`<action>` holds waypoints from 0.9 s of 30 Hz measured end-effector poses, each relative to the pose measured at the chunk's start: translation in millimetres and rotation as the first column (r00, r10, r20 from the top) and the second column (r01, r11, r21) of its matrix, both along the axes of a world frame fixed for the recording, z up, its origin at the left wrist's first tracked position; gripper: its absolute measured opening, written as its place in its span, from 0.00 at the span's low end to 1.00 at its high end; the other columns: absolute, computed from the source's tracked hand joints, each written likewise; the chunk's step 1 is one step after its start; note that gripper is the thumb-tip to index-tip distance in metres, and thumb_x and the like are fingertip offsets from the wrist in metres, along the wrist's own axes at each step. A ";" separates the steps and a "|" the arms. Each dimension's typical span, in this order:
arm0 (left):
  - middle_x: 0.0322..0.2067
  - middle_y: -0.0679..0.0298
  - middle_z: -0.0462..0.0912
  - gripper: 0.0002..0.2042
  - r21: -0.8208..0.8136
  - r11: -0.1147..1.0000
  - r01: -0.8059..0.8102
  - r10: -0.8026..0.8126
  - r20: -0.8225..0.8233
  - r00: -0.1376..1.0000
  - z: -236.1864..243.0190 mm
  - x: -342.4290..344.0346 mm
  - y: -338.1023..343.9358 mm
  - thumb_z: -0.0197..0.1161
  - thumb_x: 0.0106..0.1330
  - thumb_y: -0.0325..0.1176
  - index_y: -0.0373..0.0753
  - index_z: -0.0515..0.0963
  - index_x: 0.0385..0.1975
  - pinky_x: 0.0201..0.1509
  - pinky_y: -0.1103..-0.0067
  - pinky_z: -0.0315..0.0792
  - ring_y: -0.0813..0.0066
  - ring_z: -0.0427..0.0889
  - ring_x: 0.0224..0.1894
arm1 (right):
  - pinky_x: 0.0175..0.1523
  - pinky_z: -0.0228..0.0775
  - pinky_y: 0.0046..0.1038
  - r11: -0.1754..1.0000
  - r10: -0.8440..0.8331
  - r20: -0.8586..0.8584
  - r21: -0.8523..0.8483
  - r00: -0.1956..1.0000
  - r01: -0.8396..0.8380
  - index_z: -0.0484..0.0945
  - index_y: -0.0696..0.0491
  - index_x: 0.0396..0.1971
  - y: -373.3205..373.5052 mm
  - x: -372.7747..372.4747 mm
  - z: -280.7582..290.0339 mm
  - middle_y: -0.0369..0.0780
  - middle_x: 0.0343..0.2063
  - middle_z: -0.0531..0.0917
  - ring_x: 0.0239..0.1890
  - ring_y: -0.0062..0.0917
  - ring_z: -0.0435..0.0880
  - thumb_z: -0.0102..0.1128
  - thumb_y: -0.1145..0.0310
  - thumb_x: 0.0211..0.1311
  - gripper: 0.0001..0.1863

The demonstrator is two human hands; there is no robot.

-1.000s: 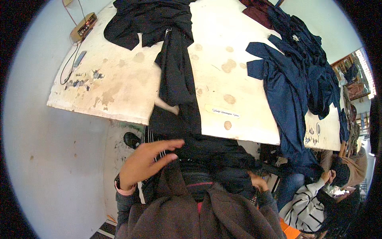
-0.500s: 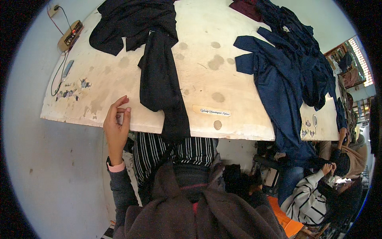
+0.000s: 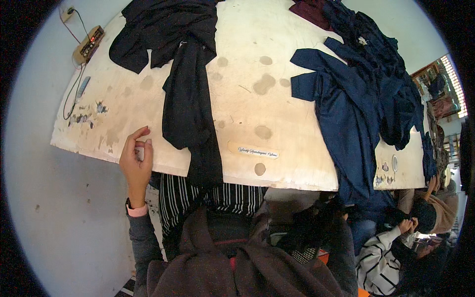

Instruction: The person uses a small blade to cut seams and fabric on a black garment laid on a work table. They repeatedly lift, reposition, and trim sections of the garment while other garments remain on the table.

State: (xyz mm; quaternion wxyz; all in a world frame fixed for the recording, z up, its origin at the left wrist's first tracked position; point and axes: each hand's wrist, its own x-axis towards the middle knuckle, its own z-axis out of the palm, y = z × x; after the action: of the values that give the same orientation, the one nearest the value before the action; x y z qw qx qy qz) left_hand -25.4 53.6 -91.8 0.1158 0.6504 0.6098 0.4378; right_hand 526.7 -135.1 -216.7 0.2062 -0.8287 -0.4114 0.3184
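Note:
My left hand [image 3: 136, 161] rests at the table's left front edge, fingers loosely curled and thumb apart, with nothing in it. Just right of it lies a black piece of cloth [image 3: 190, 106], long and narrow, whose lower end hangs over the front edge toward my lap. Its upper end meets a larger black cloth heap [image 3: 168, 29]. Below the table on the right, my right arm [image 3: 341, 252] reaches forward into shadow beside a dark mass. Only a small patch of my right hand [image 3: 345, 216] shows; its fingers are hidden.
Navy garments [image 3: 346, 114] cover the right side of the pale, stained table [image 3: 242, 114] and hang over its edge. A maroon cloth [image 3: 311, 14] is at the back. A power strip [image 3: 89, 44] with cords sits at the left wall. A person in a striped top [image 3: 378, 265] works at lower right.
The view has shifted a little. My right arm has come forward and outward on the right, below the table edge. My left hand keeps its loose curl by the edge.

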 end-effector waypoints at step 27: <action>0.33 0.61 0.85 0.08 0.127 0.992 0.025 -0.018 -0.061 0.998 9.0 0.0 2.5 0.62 0.60 0.27 0.38 0.83 0.37 0.33 0.77 0.72 0.68 0.80 0.27 | 0.52 0.72 0.34 0.825 0.504 0.383 -0.479 0.774 -0.300 0.79 0.53 0.53 81.0 -58.2 -153.3 0.44 0.46 0.84 0.45 0.31 0.83 0.51 0.54 0.69 0.22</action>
State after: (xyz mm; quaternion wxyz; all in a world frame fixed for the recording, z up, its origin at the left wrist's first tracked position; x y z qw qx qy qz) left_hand -25.5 56.1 -82.9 0.0604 0.6758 0.5768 0.4549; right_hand 468.5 -54.1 -370.0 -0.1500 -0.7954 -0.5489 0.2086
